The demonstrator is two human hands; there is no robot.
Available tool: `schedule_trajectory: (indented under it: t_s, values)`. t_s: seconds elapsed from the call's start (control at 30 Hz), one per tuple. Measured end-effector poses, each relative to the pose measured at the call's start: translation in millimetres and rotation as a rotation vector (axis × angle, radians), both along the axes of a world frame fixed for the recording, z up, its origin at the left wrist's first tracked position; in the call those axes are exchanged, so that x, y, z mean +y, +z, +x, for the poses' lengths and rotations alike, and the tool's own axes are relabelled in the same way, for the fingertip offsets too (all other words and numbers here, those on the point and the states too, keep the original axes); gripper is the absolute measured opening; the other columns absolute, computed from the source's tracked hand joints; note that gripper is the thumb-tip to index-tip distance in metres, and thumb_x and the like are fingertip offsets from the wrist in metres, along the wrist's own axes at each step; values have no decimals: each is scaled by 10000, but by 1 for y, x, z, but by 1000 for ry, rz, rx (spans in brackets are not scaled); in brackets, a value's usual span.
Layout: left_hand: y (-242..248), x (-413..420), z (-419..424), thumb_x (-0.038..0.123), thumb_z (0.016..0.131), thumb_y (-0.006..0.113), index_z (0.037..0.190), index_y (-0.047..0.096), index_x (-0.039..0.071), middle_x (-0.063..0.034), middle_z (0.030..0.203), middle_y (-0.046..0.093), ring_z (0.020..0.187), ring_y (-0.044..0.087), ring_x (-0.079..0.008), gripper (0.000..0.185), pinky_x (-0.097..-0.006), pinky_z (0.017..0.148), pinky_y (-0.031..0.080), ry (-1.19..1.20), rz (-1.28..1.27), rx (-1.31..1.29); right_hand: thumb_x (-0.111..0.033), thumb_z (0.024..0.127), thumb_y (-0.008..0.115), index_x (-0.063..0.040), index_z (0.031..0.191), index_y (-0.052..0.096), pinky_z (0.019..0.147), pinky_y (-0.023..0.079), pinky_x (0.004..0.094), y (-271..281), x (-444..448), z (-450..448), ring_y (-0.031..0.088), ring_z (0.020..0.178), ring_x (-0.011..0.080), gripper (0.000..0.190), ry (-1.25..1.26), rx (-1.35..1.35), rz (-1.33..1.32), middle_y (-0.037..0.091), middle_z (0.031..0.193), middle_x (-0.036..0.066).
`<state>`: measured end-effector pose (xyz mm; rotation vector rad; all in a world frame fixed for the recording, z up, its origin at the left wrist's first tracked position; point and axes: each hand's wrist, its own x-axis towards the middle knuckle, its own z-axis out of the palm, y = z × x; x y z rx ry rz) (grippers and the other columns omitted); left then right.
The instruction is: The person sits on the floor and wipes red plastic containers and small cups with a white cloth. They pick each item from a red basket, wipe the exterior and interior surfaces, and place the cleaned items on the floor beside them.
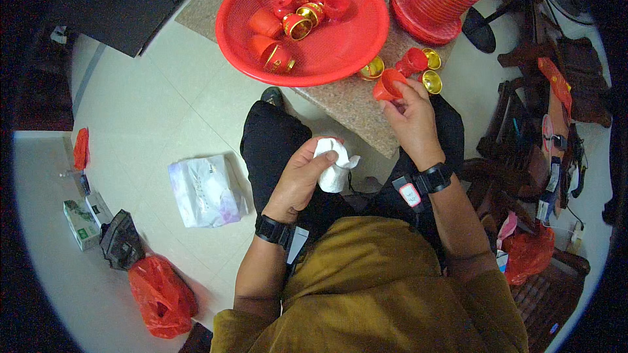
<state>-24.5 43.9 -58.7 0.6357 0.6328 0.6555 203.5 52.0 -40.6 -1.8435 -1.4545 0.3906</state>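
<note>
My left hand (305,171) grips a folded white tissue (334,180) above my lap. In my right hand (412,113) is a red plastic cup (389,83), held by its side at the edge of the speckled stone table (338,113). Close around that hand stand another red cup (413,60) and small cups with shiny gold insides, one of them a gold-lined cup (432,82) just right of my fingers. A large red plastic basket (363,54) farther up holds several red cups, some gold-lined (297,27).
A tall stack of red plates or dishes (444,2) stands at the table's far right. On the tiled floor to the left lie a tissue pack (206,191), a red plastic bag (162,296), a black bag (121,240) and a green-white box (81,224). Dark wooden furniture (505,122) is at right.
</note>
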Motion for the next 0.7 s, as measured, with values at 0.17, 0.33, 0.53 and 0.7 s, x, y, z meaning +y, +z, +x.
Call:
schedule_trajectory:
  t_s: [0.17, 0.33, 0.53, 0.7]
  values:
    - [-1, 1, 0, 131, 899, 534, 1172, 532, 16, -54, 1024, 625, 927, 592, -146, 296, -285, 840, 457, 1, -24, -14, -133, 725, 705, -11, 1124, 566, 969, 392, 383, 17, -11, -7, 471, 1142, 356, 439, 15, -112, -8, 483, 1226, 203]
    - [-3, 2, 1, 123, 914, 531, 1112, 549, 34, -22, 973, 617, 872, 573, -97, 217, -247, 794, 454, 11, -36, -38, -140, 736, 697, -24, 1102, 566, 984, 379, 385, 57, -28, -14, 471, 1158, 339, 405, 16, -161, -2, 481, 1233, 190]
    - [-6, 3, 5, 105, 897, 533, 1102, 556, 36, -34, 978, 624, 888, 588, -121, 218, -269, 809, 463, 0, -55, -41, -141, 771, 679, -19, 1072, 580, 869, 433, 345, 100, 0, -28, 518, 1059, 267, 339, 147, -41, 57, 505, 1198, 157]
    - [-7, 4, 4, 81, 886, 531, 1101, 560, 37, -37, 976, 628, 879, 597, -132, 222, -278, 800, 472, -8, -59, -63, -190, 825, 647, -12, 1087, 585, 748, 448, 251, 111, 64, -36, 529, 946, 138, 322, 392, -122, 27, 520, 1174, 100]
